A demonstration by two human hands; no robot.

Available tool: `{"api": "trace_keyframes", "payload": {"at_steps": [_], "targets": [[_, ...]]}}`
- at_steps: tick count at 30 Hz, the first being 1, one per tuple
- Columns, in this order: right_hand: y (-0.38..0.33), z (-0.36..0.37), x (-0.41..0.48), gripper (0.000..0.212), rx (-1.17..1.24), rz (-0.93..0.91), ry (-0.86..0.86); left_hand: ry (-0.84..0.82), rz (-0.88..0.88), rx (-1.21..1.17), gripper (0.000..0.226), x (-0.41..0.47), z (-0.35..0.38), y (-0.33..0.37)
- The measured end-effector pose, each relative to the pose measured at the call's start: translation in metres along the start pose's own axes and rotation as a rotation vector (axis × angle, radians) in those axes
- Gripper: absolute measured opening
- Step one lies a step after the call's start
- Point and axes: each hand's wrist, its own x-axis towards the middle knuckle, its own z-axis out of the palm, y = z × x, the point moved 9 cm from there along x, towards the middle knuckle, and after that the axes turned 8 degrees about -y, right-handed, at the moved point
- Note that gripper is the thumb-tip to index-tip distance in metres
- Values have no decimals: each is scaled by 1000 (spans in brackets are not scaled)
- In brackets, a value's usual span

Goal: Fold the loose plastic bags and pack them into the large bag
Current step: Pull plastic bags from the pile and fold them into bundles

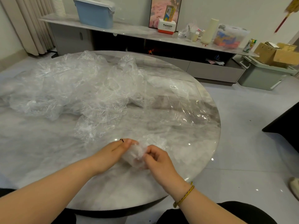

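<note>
Head view: the right hand has a narrow grip, its curled fingers pinching a small bunched plastic bag. The left hand presses straight fingers against the bag's other side. The bag is near the worktop front edge. Beyond it lie a heap of loose bags and, to the right, a large clear bag spread flat.

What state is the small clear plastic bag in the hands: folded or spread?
Folded small, not spread: the small clear plastic bag is a compact wad between the left hand and right hand.
</note>
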Motion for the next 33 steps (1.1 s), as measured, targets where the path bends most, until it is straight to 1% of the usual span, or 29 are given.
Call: {"api": "trace_keyframes", "payload": {"at_steps": [1, 2, 3, 5, 6, 7, 8, 10, 12, 15, 18, 20, 21, 22, 23, 24, 25, 26, 27, 29, 30, 32, 33], "targets": [[0, -7, 1, 33, 76, 39, 26, -4, -9, -9, 67, 1, 1, -5], [1, -12, 1, 32, 139, 65, 47, -10, -20, 30, 76, 2, 3, -7], [1, -17, 2, 30, 193, 83, 71, -25, -26, 97, 77, 3, 5, -8], [1, -29, 3, 30, 246, 97, 153, -37, -64, 185, 55, 6, 8, -12], [3, -36, 4, 31, 246, 101, 207, -23, -82, 197, 52, 7, 8, -12], [6, -43, 5, 32, 234, 109, 260, 12, -84, 221, 60, 8, 7, -12], [9, -50, 6, 32, 201, 118, 307, 60, -77, 254, 62, 9, 5, -11], [16, -61, 8, 31, 113, 151, 374, 152, -53, 288, 52, 10, 1, -9], [25, -65, 10, 33, 75, 200, 375, 205, -48, 309, 55, 10, -1, -9], [32, -62, 13, 33, 44, 270, 302, 211, -56, 375, 61, 10, 0, -9], [30, -59, 17, 24, -60, 289, 256, 252, -65, 424, 59, 7, -1, -1], [29, -58, 20, 14, -124, 277, 244, 362, -52, 499, 58, 1, -8, 7], [29, -58, 20, 10, -148, 267, 246, 442, -23, 585, 63, -3, -12, 12], [29, -58, 21, 9, -177, 261, 253, 511, 50, 681, 63, -6, -11, 19], [29, -59, 21, 11, -212, 258, 257, 540, 140, 788, 58, -8, -5, 26], [29, -59, 21, 15, -251, 258, 258, 525, 210, 853, 53, -8, 5, 32], [29, -58, 21, 21, -286, 254, 255, 482, 227, 897, 54, -5, 14, 33], [27, -58, 21, 27, -314, 248, 252, 405, 217, 939, 60, 1, 26, 32], [24, -58, 20, 32, -337, 237, 254, 329, 156, 956, 68, 6, 34, 30], [20, -57, 19, 40, -399, 221, 255, 236, 26, 975, 91, 14, 44, 24], [17, -56, 19, 44, -444, 213, 250, 242, -1, 970, 100, 17, 45, 19], [9, -51, 17, 48, -619, 169, 257, 178, -101, 921, 102, 21, 46, 1], [0, -48, 16, 49, -729, 85, 306, 160, -114, 929, 102, 23, 46, -2]]}}
